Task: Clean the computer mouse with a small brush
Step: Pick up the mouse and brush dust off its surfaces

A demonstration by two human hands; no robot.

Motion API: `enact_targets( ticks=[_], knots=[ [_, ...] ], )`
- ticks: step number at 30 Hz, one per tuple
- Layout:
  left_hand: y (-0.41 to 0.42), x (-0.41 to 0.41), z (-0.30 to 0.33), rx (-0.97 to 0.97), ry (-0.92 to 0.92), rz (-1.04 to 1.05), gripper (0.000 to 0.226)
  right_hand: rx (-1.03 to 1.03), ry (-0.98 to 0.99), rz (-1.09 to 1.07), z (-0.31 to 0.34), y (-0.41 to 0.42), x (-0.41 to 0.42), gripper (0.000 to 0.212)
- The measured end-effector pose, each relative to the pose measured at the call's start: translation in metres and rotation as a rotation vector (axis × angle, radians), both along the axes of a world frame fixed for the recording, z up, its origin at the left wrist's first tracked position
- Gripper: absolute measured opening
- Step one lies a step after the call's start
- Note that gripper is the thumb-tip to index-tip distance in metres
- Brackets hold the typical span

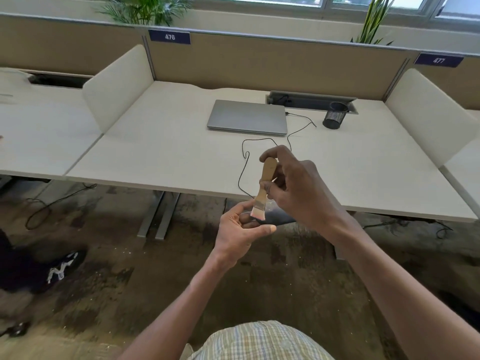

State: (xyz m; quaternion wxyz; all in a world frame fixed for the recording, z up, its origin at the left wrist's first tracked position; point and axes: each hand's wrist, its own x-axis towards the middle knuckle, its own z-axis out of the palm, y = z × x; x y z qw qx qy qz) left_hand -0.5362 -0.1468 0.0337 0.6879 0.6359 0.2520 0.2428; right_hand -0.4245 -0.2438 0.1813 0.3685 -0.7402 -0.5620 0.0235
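My left hand (pixel 241 229) grips a dark computer mouse (pixel 279 218) in front of the desk edge, palm up; most of the mouse is hidden by my fingers and the brush. My right hand (pixel 298 188) holds a small wooden-handled brush (pixel 263 187) upright, its pale bristles down on the mouse. The mouse's black cable (pixel 244 162) runs up over the desk towards the laptop.
On the white desk (pixel 161 152) lie a closed grey laptop (pixel 246 116) and a black mesh pen cup (pixel 335 115) beside a cable tray. White side dividers flank the desk. Cables and a dark shoe (pixel 65 266) lie on the carpet at left.
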Motion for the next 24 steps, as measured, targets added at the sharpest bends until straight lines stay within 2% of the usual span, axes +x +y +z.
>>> enact_targets(
  ticks=[3,8,13,19,24],
  knots=[
    [0.000,-0.003,0.000,-0.007,-0.016,-0.012,0.043,0.006,-0.049,0.003,-0.001,0.006,-0.001,0.043],
    [-0.002,-0.006,-0.001,-0.037,-0.008,-0.032,0.051,0.044,-0.063,0.005,0.001,0.009,-0.001,0.043],
    [-0.004,-0.007,-0.001,-0.038,-0.012,-0.033,0.057,-0.065,-0.039,0.049,-0.002,0.010,0.001,0.042],
    [-0.006,-0.008,-0.001,-0.055,-0.012,-0.057,0.064,0.006,-0.042,-0.004,-0.002,0.012,0.002,0.042],
    [-0.004,-0.011,0.000,-0.028,0.004,-0.059,0.048,-0.031,-0.022,0.009,-0.006,0.012,0.000,0.040]
  ],
)
